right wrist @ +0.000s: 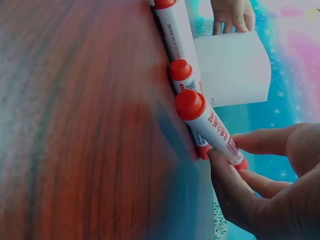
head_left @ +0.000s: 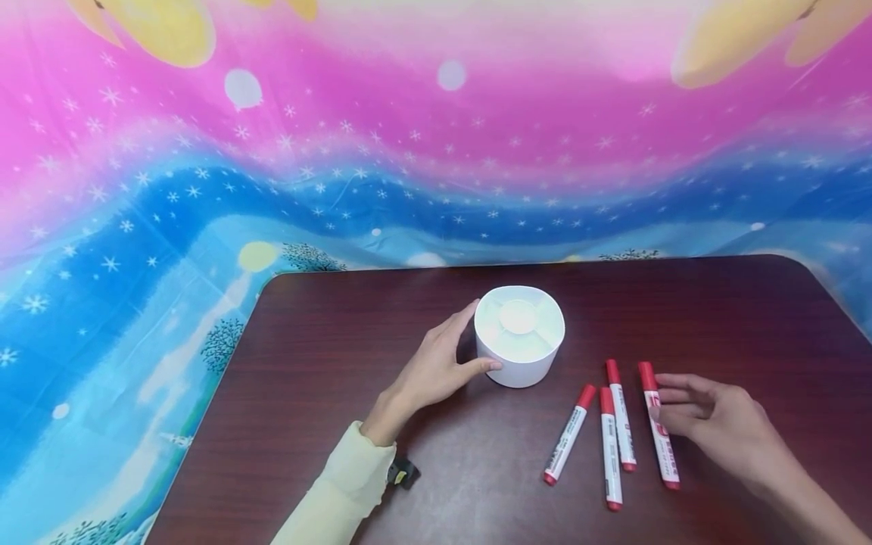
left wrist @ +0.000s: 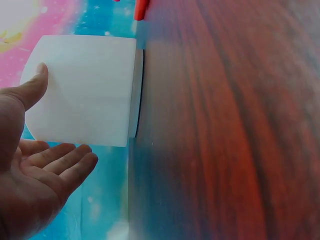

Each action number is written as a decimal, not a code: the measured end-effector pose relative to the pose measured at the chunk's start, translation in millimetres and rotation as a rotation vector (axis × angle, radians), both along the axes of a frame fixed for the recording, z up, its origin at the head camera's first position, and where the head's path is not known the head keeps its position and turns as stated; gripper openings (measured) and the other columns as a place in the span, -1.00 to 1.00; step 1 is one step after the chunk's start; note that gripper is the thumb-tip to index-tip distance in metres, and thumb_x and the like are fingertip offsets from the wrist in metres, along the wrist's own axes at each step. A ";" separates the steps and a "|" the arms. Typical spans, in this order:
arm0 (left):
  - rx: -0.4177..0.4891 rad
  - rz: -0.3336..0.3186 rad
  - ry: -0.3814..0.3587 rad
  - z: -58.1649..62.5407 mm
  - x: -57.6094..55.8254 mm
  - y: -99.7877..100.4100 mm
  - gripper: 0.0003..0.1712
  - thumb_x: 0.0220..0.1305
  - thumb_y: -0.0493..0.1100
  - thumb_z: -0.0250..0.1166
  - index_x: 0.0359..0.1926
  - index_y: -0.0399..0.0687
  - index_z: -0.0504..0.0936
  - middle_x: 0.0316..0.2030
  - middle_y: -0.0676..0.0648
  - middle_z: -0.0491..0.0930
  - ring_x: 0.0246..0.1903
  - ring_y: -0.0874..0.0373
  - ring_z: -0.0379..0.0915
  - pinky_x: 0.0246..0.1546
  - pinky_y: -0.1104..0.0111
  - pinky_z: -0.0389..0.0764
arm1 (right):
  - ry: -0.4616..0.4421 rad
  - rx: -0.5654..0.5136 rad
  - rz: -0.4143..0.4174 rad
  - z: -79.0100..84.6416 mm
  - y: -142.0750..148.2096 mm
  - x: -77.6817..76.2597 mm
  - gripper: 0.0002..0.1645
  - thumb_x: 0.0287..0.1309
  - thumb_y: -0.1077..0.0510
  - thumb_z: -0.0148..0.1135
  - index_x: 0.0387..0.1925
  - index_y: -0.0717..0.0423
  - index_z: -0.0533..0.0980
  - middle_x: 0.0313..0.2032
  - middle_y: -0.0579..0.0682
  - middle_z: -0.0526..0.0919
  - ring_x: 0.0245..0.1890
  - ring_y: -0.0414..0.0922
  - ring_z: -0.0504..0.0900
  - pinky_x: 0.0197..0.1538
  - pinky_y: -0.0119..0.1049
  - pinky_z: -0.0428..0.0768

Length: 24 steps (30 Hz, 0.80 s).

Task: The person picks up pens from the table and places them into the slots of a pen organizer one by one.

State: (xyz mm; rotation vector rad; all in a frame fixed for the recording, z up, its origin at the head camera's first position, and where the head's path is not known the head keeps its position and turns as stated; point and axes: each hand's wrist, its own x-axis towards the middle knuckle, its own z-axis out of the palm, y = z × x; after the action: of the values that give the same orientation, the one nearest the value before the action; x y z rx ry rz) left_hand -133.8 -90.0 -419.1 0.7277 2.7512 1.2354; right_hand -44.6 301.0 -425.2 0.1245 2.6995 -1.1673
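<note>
Red-capped marker [head_left: 663,443] pinched in my right grip [head_left: 729,428]; left grip [head_left: 436,367] wide against white cup [head_left: 521,373]. I'd lift straight, clear of neighbouring markers [head_left: 610,454], cup steadied.

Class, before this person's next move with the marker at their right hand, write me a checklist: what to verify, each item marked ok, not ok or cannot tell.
1. White holder upright, opening facing up: ok.
2. Left hand against the holder's side: ok.
3. Right hand's grip on the rightmost marker: ok, thumb and fingers pinch it.
4. Red caps on all four markers: ok.
5. Rightmost marker fully clear of the table: cannot tell.
6. Rightmost marker above the holder: not ok, it is off to the right.
</note>
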 end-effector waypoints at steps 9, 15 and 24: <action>0.030 0.001 -0.037 1.7 -0.2 0.3 0.19 0.25 0.10 0.61 0.72 0.12 0.11 0.59 -0.05 0.36 0.42 0.00 0.55 0.44 0.07 0.60 | -0.002 -0.173 -0.023 7.5 -6.4 -10.4 -0.11 0.34 0.12 0.51 0.52 0.39 0.31 0.09 0.19 0.76 -0.17 -0.46 0.77 -0.16 -0.38 0.82; 0.094 0.001 -0.062 0.6 0.2 1.4 0.15 0.24 0.01 0.63 0.71 0.18 0.16 0.55 -0.05 0.40 0.34 -0.01 0.62 0.33 0.09 0.69 | 0.051 -0.327 -0.012 11.9 -13.1 -19.8 -0.08 0.36 0.26 0.45 0.56 0.43 0.17 -0.09 -0.33 0.73 -0.16 -0.35 0.81 -0.11 -0.30 0.85; 0.177 0.004 -0.095 -1.3 0.2 4.1 0.12 0.22 -0.08 0.64 0.68 0.19 0.22 0.54 -0.01 0.40 0.50 0.12 0.41 0.34 0.17 0.67 | 0.067 -0.460 -0.031 18.7 -21.7 -31.5 -0.14 0.36 0.32 0.43 0.54 0.34 0.19 -0.10 -0.36 0.70 -0.15 -0.35 0.81 -0.11 -0.33 0.84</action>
State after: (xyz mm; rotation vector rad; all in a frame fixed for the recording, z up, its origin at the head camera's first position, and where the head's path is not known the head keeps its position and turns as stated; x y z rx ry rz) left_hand -133.6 -85.9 -420.3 0.6575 2.5935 1.4878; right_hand -76.1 279.4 -406.5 0.0586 2.4101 -1.7912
